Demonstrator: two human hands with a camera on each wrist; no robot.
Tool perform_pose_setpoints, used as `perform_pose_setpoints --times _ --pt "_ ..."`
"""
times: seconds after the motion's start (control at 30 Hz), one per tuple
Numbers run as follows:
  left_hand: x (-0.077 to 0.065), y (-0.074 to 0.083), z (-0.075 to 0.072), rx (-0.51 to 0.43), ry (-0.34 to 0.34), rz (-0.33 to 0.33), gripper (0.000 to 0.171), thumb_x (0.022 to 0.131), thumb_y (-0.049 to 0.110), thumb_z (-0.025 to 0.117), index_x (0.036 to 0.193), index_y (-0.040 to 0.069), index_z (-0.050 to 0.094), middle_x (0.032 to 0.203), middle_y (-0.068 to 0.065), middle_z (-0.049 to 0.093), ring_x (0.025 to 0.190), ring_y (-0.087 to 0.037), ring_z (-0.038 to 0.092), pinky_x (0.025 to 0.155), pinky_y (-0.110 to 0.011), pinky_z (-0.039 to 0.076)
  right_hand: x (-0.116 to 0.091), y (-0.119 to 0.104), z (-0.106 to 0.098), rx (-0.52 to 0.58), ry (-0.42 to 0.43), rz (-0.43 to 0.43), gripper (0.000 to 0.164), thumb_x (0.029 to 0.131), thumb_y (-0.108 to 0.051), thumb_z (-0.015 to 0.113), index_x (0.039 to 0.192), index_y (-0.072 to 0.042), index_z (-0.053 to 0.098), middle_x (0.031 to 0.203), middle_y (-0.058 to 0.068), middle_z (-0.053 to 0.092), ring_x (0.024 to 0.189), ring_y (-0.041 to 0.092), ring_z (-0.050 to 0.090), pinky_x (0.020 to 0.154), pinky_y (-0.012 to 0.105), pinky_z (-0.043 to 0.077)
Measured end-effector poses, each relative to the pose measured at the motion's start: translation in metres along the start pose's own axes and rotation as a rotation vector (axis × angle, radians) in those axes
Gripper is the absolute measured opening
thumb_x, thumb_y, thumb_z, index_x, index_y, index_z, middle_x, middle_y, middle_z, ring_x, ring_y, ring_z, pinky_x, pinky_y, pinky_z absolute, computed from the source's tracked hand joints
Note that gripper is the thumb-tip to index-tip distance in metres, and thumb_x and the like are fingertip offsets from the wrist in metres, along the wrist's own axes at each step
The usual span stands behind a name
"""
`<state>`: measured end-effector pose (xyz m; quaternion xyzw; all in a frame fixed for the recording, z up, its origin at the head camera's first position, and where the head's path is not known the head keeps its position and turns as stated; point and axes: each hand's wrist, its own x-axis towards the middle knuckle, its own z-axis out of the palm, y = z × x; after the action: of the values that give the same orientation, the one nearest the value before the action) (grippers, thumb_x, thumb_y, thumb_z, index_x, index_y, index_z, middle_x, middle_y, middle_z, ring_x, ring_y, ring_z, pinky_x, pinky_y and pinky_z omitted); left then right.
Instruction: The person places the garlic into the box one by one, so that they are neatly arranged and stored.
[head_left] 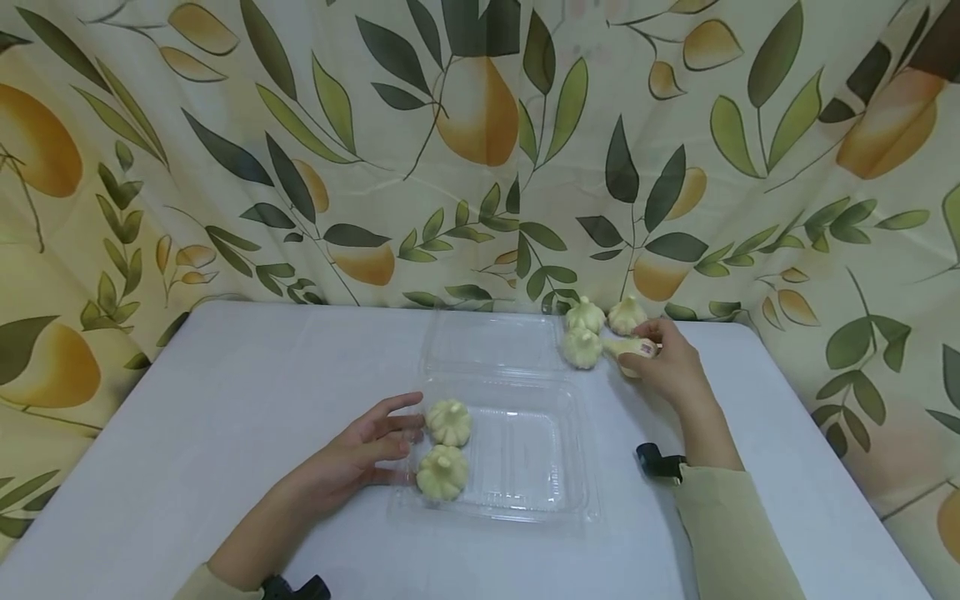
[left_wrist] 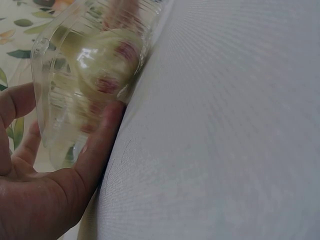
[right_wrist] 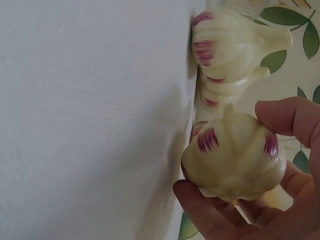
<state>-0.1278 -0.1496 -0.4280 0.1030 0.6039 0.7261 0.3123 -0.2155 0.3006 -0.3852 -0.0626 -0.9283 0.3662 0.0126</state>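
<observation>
My right hand (head_left: 672,367) grips a garlic bulb (right_wrist: 235,155) between thumb and fingers at the back right of the table. The bulb is pale with purple streaks and lies tilted on its side in the hand. Close by stand three more garlic bulbs, one of them the front bulb (head_left: 582,347). My left hand (head_left: 341,462) has its fingers spread along the left wall of a clear plastic box (head_left: 525,467), touching it. Inside the box, along that left side, sit a rear garlic bulb (head_left: 448,422) and a front garlic bulb (head_left: 442,472).
The box's hinged lid (head_left: 491,343) lies folded back on the white table (head_left: 300,358), just left of the loose bulbs. A fruit-patterned cloth (head_left: 480,208) hangs behind the table's far edge. Black wrist mounts (head_left: 660,461) show on both forearms.
</observation>
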Motion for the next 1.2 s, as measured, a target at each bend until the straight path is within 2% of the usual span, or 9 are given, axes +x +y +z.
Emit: perform_pose_setpoints --times 0.1,0.27,0.5,0.6,0.77,0.9,1.1,1.2 --pt "0.0 0.0 0.001 0.003 0.002 0.0 0.068 0.099 0.007 0.055 0.158 0.019 0.024 0.157 -0.02 0.028 0.142 -0.037 0.031 0.096 -0.052 0.051 0.0 0.001 -0.003 -0.005 -0.007 0.001 0.063 0.087 -0.025 0.071 0.142 -0.007 0.045 0.14 0.029 0.046 0.124 0.045 0.043 0.092 0.055 0.041" --pt "-0.001 0.0 0.001 0.007 -0.001 0.003 0.067 0.1 0.008 0.056 0.158 0.019 0.024 0.158 -0.02 0.027 0.142 -0.037 0.031 0.096 -0.052 0.051 0.0 0.0 -0.006 -0.018 0.01 -0.024 0.068 0.088 -0.024 0.069 0.149 -0.008 0.044 0.136 0.032 0.043 0.118 0.044 0.043 0.084 0.05 0.042" --pt "-0.002 -0.001 -0.001 0.008 -0.009 0.011 0.067 0.1 0.009 0.055 0.158 0.019 0.023 0.158 -0.021 0.027 0.142 -0.037 0.031 0.096 -0.051 0.051 -0.003 -0.003 -0.007 0.02 0.029 -0.039 0.06 0.088 -0.019 0.067 0.144 -0.004 0.052 0.144 0.033 0.038 0.121 0.04 0.038 0.085 0.043 0.039" --pt "-0.002 -0.001 -0.001 0.007 -0.007 0.011 0.067 0.1 0.009 0.056 0.158 0.019 0.024 0.158 -0.021 0.026 0.143 -0.037 0.031 0.096 -0.052 0.051 -0.004 -0.005 -0.01 0.036 0.035 -0.051 0.058 0.088 -0.017 0.065 0.143 -0.006 0.052 0.145 0.03 0.042 0.116 0.037 0.042 0.079 0.037 0.041" --pt "-0.001 -0.001 0.001 0.002 -0.007 0.009 0.067 0.099 0.008 0.056 0.158 0.019 0.024 0.158 -0.02 0.026 0.143 -0.037 0.03 0.096 -0.052 0.051 -0.006 -0.01 -0.013 0.125 0.008 -0.031 0.064 0.09 -0.016 0.062 0.151 -0.011 0.043 0.142 0.025 0.049 0.105 0.029 0.053 0.073 0.024 0.048" --pt "0.0 -0.002 0.0 0.005 -0.01 0.013 0.067 0.1 0.008 0.055 0.158 0.019 0.024 0.158 -0.021 0.026 0.143 -0.038 0.03 0.097 -0.053 0.051 -0.007 -0.015 -0.011 0.166 -0.014 -0.008 0.068 0.09 -0.016 0.063 0.153 -0.012 0.039 0.136 0.023 0.051 0.098 0.024 0.056 0.072 0.022 0.051" --pt "0.0 -0.002 -0.001 0.012 -0.008 0.011 0.067 0.099 0.007 0.055 0.158 0.019 0.024 0.158 -0.021 0.027 0.142 -0.037 0.031 0.097 -0.052 0.051 -0.007 -0.022 -0.009 0.173 -0.016 -0.021 0.067 0.09 -0.018 0.066 0.15 -0.002 0.04 0.141 0.022 0.047 0.11 0.029 0.051 0.074 0.02 0.048" --pt "0.0 -0.002 -0.002 0.014 -0.008 0.013 0.068 0.099 0.007 0.055 0.158 0.019 0.024 0.157 -0.021 0.027 0.142 -0.036 0.032 0.097 -0.052 0.051 -0.009 -0.026 -0.008 0.179 -0.013 -0.026 0.067 0.09 -0.02 0.068 0.149 -0.002 0.042 0.142 0.021 0.047 0.112 0.029 0.05 0.072 0.017 0.047"
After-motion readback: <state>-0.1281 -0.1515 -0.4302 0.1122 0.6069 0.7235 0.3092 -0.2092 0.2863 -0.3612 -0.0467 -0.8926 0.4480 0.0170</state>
